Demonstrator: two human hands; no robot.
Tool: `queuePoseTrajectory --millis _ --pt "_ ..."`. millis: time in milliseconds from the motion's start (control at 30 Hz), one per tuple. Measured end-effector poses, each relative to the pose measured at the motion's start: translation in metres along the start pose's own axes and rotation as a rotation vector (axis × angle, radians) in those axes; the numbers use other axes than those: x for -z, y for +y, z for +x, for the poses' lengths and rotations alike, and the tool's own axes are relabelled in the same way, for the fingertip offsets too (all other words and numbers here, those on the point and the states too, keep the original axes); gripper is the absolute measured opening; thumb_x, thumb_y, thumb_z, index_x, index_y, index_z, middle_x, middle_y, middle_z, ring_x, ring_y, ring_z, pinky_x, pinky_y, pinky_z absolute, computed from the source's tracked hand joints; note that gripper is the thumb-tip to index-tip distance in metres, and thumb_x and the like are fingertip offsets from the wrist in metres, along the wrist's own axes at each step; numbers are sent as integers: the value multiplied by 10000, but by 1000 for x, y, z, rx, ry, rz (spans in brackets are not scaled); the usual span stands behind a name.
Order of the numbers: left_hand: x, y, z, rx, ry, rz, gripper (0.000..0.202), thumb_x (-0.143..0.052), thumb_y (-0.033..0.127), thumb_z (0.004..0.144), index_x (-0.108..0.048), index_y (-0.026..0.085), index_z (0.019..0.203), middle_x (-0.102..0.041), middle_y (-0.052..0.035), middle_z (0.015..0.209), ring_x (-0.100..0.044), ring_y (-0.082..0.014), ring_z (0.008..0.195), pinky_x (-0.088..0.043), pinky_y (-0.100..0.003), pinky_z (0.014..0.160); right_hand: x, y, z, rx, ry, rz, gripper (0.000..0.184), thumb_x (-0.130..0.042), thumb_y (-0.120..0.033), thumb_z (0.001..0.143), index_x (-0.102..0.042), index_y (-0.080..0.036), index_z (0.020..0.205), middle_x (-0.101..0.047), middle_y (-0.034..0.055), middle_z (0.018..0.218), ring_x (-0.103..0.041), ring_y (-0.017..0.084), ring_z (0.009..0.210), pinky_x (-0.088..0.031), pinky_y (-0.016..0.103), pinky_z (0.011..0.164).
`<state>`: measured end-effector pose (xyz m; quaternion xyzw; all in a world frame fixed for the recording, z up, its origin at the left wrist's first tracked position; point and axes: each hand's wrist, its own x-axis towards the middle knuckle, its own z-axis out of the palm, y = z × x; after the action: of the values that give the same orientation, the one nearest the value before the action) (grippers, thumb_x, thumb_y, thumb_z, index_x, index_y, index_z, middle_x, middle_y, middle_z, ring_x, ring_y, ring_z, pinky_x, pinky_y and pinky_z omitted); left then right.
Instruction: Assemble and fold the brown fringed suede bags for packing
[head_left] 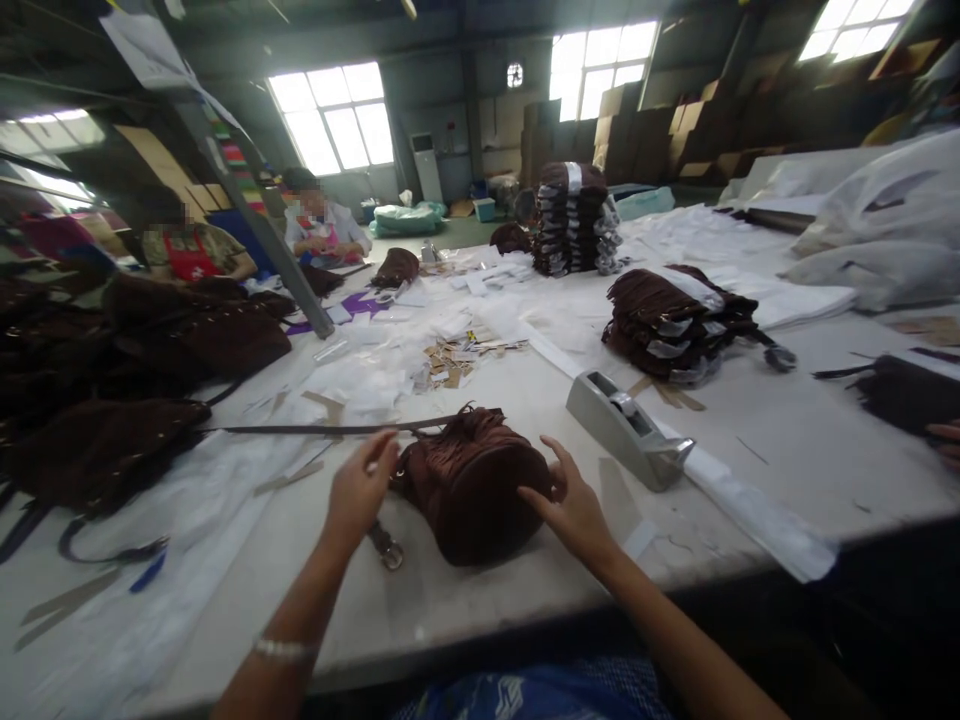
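Observation:
A brown fringed bag [474, 490] lies on the white table [787, 450] right in front of me. Its long dark strap [315, 429] runs away to the left, and a metal buckle [388, 549] lies by its lower left side. My left hand [361, 488] pinches the strap where it meets the bag's left edge. Resting on the bag's right side is my right hand [570, 505], fingers apart and curved over the fringe.
A grey tape dispenser [626, 428] stands just right of the bag. Piles of brown bags lie at left [105, 440], centre right [675, 325] and far back [574, 220]. Paper scraps and tags [457, 360] litter the middle. Two people [322, 225] sit at the far left. Another person's fingers [946, 440] show at the right edge.

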<state>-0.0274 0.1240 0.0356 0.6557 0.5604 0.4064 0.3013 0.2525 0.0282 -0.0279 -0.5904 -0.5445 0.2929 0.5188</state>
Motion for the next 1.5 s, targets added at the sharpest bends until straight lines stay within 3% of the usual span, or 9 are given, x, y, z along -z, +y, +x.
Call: queuePoseTrajectory --millis 133,267,400,533,700,900,1067,1233,1500 --pt "-24 -21 -80 201 -54 -189 611 -674 540 798 -547 307 1348 -609 -79 1275 -628 -281 1063 -547 -318 756 8 1 2 4 -221 99 609 -687 -430 841 -495 -275 1397 -567 75 1365 -567 287 1201 -518 420 968" --pt "-28 -9 -88 179 -94 -385 807 -759 567 701 -489 286 1408 -494 -100 1445 -475 -334 1307 -464 -381 992 18 -10 23 -21 -435 201 626 -668 -463 848 -489 -264 1413 -519 71 1423 -538 287 1242 -507 431 992" --pt "-12 19 -72 43 -198 -410 819 -864 460 607 -568 264 1344 -541 -105 1401 -397 -361 1369 -369 -402 1103 29 -33 42 -100 -593 305 591 -688 -472 834 -549 -217 1350 -684 94 1137 -671 255 881 -592 335 642" --pt "9 20 -40 241 -414 -581 572 -647 608 799 -671 173 1169 -684 -167 1097 -686 -299 923 -569 -373 728 49 -46 48 -86 -433 327 471 -711 -449 825 -651 -186 1211 -692 108 1112 -654 293 993 -572 367 819" --pt "27 -32 29 476 164 -623 204 -600 335 926 -623 138 974 -654 -80 939 -655 -129 771 -560 -241 673 77 -38 37 -106 -506 228 466 -722 -446 806 -679 -200 1200 -697 117 1139 -653 335 1034 -553 417 904" --pt "23 -70 80 478 189 -504 276 -574 341 945 -591 132 1124 -636 -71 1046 -640 -172 852 -567 -357 737 105 0 32 -84 -446 128 447 -746 -483 738 -736 -273 1132 -712 127 1119 -663 387 1038 -585 450 879" --pt "15 -63 85 232 -69 -334 196 -636 320 887 -698 169 995 -695 -61 1037 -633 -188 1003 -485 -314 914 120 -13 65 48 -481 -65 367 -756 -461 742 -738 -359 1094 -691 136 1158 -652 353 1076 -570 377 890" --pt "10 -36 81 41 -552 -192 289 -751 390 753 -762 174 945 -710 -31 726 -631 -159 658 -476 -254 663 113 -76 138 265 -680 -188 300 -681 -426 839 -735 -196 1024 -713 129 1036 -671 300 987 -547 395 910" --pt "31 19 115 -174 -422 -46 411 -651 521 811 -728 156 984 -622 -1 679 -522 -125 617 -359 -223 552 54 -123 222 658 -66 -483 270 -468 -68 851 -711 -184 867 -704 75 1050 -639 195 996 -479 321 962"
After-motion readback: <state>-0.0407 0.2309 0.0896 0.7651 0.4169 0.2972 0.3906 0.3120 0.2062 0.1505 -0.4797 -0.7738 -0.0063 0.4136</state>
